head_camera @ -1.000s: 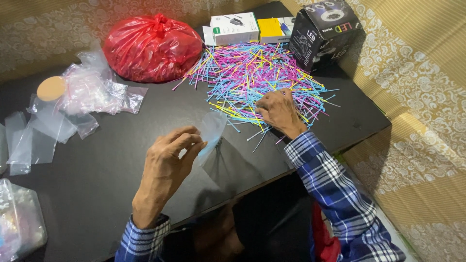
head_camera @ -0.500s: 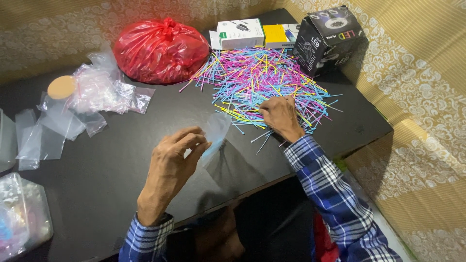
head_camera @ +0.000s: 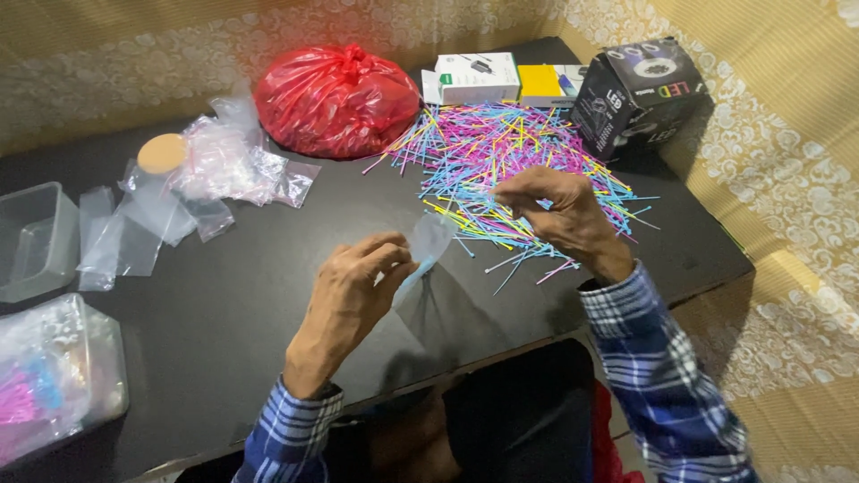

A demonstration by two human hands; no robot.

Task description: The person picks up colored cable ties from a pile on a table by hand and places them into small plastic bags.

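Observation:
My left hand (head_camera: pixel 349 300) hovers over the black table (head_camera: pixel 224 304) and pinches a small clear plastic bag (head_camera: pixel 428 243) between thumb and fingers. My right hand (head_camera: pixel 564 215) is raised just above the near edge of a big pile of thin coloured sticks (head_camera: pixel 501 143) in pink, blue and yellow. Its fingertips are pinched together, seemingly on a few sticks. About a hand's width separates the two hands. Both sleeves are blue plaid.
A knotted red plastic bag (head_camera: pixel 335 98) lies at the back. A white box (head_camera: pixel 474 79), a yellow box (head_camera: pixel 548 82) and a black box (head_camera: pixel 640 94) border the pile. Loose clear bags (head_camera: pixel 215 165), a round tan lid (head_camera: pixel 162 153), a clear container (head_camera: pixel 31 237) and a filled clear pack (head_camera: pixel 49 380) are left.
My right hand has lifted off the pile with its fingers pinched and come towards the bag. The left hand keeps hold of the bag. The view has shifted left.

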